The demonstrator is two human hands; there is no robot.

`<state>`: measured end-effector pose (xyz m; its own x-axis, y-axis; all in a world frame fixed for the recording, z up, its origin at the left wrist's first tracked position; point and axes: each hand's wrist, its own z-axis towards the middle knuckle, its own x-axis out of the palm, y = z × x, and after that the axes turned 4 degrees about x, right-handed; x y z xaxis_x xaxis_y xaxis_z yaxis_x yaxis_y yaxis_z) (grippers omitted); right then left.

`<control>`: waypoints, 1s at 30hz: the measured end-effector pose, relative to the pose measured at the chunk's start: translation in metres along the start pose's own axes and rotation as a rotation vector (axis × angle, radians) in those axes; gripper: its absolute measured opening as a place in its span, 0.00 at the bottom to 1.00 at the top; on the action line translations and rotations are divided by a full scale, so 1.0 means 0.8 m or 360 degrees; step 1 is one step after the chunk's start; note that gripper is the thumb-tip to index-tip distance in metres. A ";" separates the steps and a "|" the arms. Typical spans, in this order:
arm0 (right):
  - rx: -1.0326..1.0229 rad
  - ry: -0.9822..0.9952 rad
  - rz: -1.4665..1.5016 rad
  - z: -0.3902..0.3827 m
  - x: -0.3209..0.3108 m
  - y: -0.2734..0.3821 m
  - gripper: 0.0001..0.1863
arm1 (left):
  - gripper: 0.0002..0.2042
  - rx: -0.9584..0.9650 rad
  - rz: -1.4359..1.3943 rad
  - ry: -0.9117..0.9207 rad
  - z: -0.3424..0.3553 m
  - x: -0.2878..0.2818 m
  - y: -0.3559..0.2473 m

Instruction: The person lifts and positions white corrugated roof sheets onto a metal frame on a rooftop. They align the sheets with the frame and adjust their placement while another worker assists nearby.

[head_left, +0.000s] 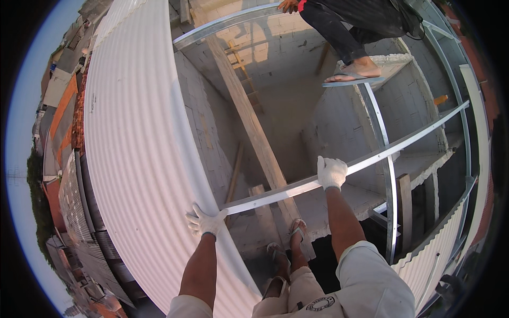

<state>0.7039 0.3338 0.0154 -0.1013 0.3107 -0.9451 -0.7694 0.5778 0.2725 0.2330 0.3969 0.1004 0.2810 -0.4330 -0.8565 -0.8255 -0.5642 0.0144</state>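
Observation:
My left hand (205,220), in a white glove, rests with fingers spread on the edge of a white corrugated roofing sheet (135,153). In the same kind of glove, my right hand (331,172) is closed around a long metal rail (371,158) that runs from the sheet's edge up to the right. My feet in sandals stand on a slanted wooden plank (249,122) below the rail.
Another person in dark trousers and a sandal (352,71) stands on a metal bar at the top right, one hand on a far rail (228,24). Below lie grey block walls (201,122) and a deep open room. More metal framing (389,201) and corrugated sheet (435,249) are on the right.

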 end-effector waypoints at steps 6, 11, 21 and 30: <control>0.0175 0.0191 0.0035 -0.001 -0.006 -0.015 0.25 | 0.75 0.0011 0.0139 -0.0019 -0.006 0.019 -0.003; 0.0066 -0.0185 0.0246 -0.016 -0.001 -0.035 0.16 | 0.75 0.0101 0.0109 -0.0039 0.014 0.047 0.016; 0.0760 -0.0225 -0.0272 -0.116 -0.077 -0.308 0.45 | 0.75 0.0140 0.0147 -0.0110 0.037 0.054 0.026; 0.1340 0.0651 -0.0489 -0.132 -0.108 -0.529 0.53 | 0.55 0.1715 0.0447 -0.0455 -0.058 0.116 -0.059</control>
<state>0.9715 -0.0173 -0.0372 -0.3045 -0.1363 -0.9427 -0.1144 0.9878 -0.1059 0.3205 0.3507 0.0439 0.0132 -0.1953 -0.9806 -0.8700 0.4812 -0.1076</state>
